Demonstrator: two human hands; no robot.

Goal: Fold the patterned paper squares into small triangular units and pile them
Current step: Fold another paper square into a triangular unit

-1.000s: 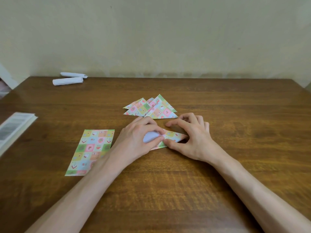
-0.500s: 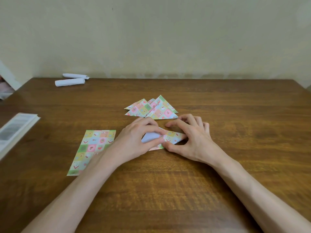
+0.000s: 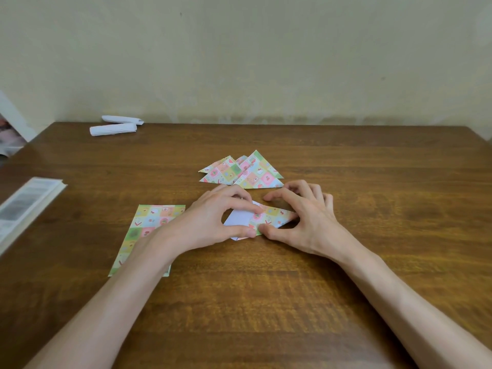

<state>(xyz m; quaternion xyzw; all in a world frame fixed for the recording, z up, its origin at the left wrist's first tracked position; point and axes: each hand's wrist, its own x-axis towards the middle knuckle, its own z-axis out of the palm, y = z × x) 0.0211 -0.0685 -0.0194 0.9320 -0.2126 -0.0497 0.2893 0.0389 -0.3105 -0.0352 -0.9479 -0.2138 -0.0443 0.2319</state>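
One flat patterned sheet (image 3: 149,230), perhaps a stack, lies at nine o'clock on the bench (image 3: 372,182), not yet folded. At centre, the left hand (image 3: 213,222) and right hand (image 3: 306,219) both pinch a half-folded sheet (image 3: 263,219), its white underside showing. At twelve o'clock from the hands, several finished triangles (image 3: 247,171) lie piled. The task looks partway done.

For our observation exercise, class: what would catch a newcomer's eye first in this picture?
At the middle of the wooden table, the left hand and right hand hold a half-folded patterned paper, its white underside showing. Just beyond them lies a pile of finished triangles; a flat patterned sheet lies to their left, partly hidden by the forearm.
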